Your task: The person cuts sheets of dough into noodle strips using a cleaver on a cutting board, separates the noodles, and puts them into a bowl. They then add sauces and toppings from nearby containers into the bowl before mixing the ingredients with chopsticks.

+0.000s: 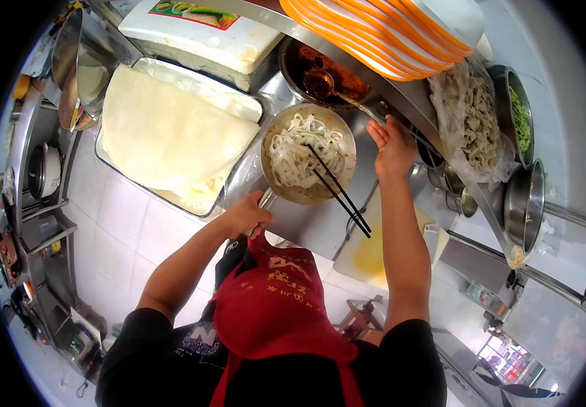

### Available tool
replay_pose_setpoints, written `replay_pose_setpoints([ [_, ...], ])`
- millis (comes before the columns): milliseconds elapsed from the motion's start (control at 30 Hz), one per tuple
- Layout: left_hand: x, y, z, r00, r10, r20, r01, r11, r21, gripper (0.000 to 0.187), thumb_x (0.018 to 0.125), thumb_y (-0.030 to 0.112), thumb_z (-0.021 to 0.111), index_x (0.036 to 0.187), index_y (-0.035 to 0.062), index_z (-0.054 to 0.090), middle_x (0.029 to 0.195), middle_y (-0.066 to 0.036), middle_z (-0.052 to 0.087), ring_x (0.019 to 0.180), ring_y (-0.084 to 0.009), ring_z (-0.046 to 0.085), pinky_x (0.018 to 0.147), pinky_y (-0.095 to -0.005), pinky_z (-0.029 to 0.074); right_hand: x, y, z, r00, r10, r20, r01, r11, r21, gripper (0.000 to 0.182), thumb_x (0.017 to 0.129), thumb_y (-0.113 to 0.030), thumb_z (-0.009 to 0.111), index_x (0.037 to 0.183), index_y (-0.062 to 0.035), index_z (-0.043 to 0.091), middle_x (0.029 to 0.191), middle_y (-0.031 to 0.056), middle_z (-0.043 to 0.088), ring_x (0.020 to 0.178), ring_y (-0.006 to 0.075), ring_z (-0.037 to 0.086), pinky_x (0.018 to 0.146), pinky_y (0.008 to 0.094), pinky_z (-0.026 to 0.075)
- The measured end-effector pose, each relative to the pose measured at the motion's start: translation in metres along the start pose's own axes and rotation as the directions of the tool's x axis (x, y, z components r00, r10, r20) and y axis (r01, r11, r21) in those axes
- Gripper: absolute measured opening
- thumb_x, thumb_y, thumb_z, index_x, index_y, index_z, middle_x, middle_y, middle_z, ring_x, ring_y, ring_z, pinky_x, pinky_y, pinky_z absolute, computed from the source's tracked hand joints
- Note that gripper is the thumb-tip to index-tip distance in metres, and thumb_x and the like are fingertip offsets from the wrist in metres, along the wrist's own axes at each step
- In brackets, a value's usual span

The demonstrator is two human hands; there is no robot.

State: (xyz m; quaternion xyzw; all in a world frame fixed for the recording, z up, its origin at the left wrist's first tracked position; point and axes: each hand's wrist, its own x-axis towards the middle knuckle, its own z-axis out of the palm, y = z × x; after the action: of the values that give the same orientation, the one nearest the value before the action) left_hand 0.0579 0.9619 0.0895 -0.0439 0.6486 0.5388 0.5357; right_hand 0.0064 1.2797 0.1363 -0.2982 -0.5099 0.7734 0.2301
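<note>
My left hand (244, 216) is closed round the handle of a metal pan (351, 163), near the counter's front edge. White flat noodles (304, 150) lie in the pan. A pair of black chopsticks (339, 191) rests in the noodles, untouched by either hand, with the ends sticking out over the rim. My right hand (394, 148) grips the handle of a ladle (351, 100), its fingers partly stretched along it. The ladle's bowl sits in dark red chili sauce in a metal basin (293, 87) behind the pan.
Left of the pan, a tray (249, 108) holds large pale folded sheets. A white foam box (201, 41) stands behind. Stacked orange-and-white plates (381, 34) overhang the back. A cutting board (367, 251), bagged food (476, 125) and bowl of shredded greens (520, 119) are right.
</note>
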Motion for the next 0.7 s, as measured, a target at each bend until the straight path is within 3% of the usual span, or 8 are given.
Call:
replay_pose_setpoints([
  [267, -0.005, -0.022, 0.014, 0.996, 0.088, -0.004, -0.088, 0.996, -0.029, 0.031, 0.082, 0.005, 0.065, 0.108, -0.0049, 0.051, 0.064, -0.007, 0.055, 0.045, -0.0157, 0.054, 0.039, -0.0294, 0.043, -0.066, -0.03, -0.024, 0.986, -0.159, 0.045, 0.161, 0.986, -0.048, 0.029, 0.093, -0.007, 0.062, 0.112, 0.0136, 0.057, 0.095, 0.0215, 0.067, 0.082, 0.0289, 0.071, 0.078, 0.0377, 0.062],
  [333, -0.011, -0.022, 0.022, 0.994, 0.107, -0.036, -0.109, 0.992, -0.064, 0.021, 0.082, 0.008, 0.064, 0.096, -0.0011, 0.051, 0.063, -0.007, 0.053, 0.044, -0.0164, 0.052, 0.038, -0.0306, 0.041, -0.091, -0.036, -0.038, 0.982, -0.176, 0.067, 0.181, 0.981, -0.069, 0.028, 0.094, -0.01, 0.064, 0.11, 0.0122, 0.059, 0.089, 0.0215, 0.069, 0.078, 0.0264, 0.071, 0.077, 0.0352, 0.061],
  [433, -0.019, -0.023, 0.037, 0.99, 0.131, -0.054, -0.138, 0.978, -0.158, 0.021, 0.082, 0.008, 0.065, 0.096, -0.0003, 0.051, 0.063, -0.007, 0.052, 0.043, -0.0162, 0.051, 0.037, -0.0303, 0.041, -0.133, -0.031, -0.068, 0.964, -0.202, 0.173, 0.244, 0.93, -0.276, 0.022, 0.094, -0.007, 0.062, 0.107, 0.0112, 0.061, 0.094, 0.0199, 0.071, 0.082, 0.0246, 0.072, 0.077, 0.0325, 0.06],
  [500, -0.023, -0.028, 0.044, 0.993, 0.105, -0.045, -0.112, 0.972, -0.209, 0.03, 0.083, 0.004, 0.065, 0.108, -0.0037, 0.051, 0.065, -0.007, 0.054, 0.044, -0.0161, 0.052, 0.038, -0.0299, 0.043, -0.153, -0.02, -0.095, 0.804, -0.387, 0.451, 0.567, 0.729, -0.384, 0.018, 0.094, 0.0, 0.059, 0.107, 0.0111, 0.063, 0.093, 0.0196, 0.071, 0.085, 0.0269, 0.072, 0.078, 0.0334, 0.059],
  [533, -0.027, -0.027, 0.048, 0.993, 0.107, -0.044, -0.114, 0.968, -0.222, 0.031, 0.083, 0.004, 0.065, 0.109, -0.0037, 0.05, 0.066, -0.007, 0.054, 0.044, -0.0157, 0.052, 0.038, -0.0296, 0.043, -0.162, -0.025, -0.102, 0.801, -0.388, 0.456, 0.569, 0.73, -0.379, 0.018, 0.094, 0.0, 0.059, 0.107, 0.0111, 0.063, 0.093, 0.0196, 0.071, 0.085, 0.0269, 0.072, 0.078, 0.0334, 0.059],
  [600, -0.032, -0.026, 0.056, 0.993, 0.113, -0.047, -0.12, 0.964, -0.236, 0.032, 0.083, 0.004, 0.065, 0.11, -0.0037, 0.049, 0.066, -0.007, 0.053, 0.044, -0.0152, 0.051, 0.037, -0.0292, 0.043, -0.176, -0.041, -0.113, 0.488, -0.492, 0.721, 0.873, 0.286, -0.395, 0.017, 0.09, 0.006, 0.062, 0.106, 0.0085, 0.065, 0.094, 0.0186, 0.072, 0.088, 0.0261, 0.072, 0.078, 0.0331, 0.059],
  [633, -0.034, -0.027, 0.059, 0.993, 0.108, -0.056, -0.118, 0.965, -0.236, 0.032, 0.083, 0.004, 0.065, 0.11, -0.0032, 0.049, 0.066, -0.007, 0.053, 0.044, -0.0147, 0.051, 0.037, -0.0288, 0.042, -0.18, -0.044, -0.118, 0.486, -0.492, 0.722, 0.874, 0.288, -0.391, 0.017, 0.09, 0.006, 0.062, 0.106, 0.0085, 0.065, 0.094, 0.0186, 0.072, 0.088, 0.0261, 0.072, 0.078, 0.0331, 0.059],
  [700, -0.038, -0.03, 0.067, 0.992, 0.107, -0.07, -0.12, 0.965, -0.232, 0.032, 0.084, 0.004, 0.065, 0.11, -0.0028, 0.048, 0.065, -0.007, 0.053, 0.044, -0.0142, 0.05, 0.037, -0.0284, 0.042, -0.186, -0.045, -0.126, 0.27, -0.6, 0.753, 0.962, 0.134, -0.237, 0.02, 0.085, 0.009, 0.065, 0.105, 0.0063, 0.067, 0.094, 0.0177, 0.072, 0.088, 0.0266, 0.072, 0.077, 0.0323, 0.059],
])
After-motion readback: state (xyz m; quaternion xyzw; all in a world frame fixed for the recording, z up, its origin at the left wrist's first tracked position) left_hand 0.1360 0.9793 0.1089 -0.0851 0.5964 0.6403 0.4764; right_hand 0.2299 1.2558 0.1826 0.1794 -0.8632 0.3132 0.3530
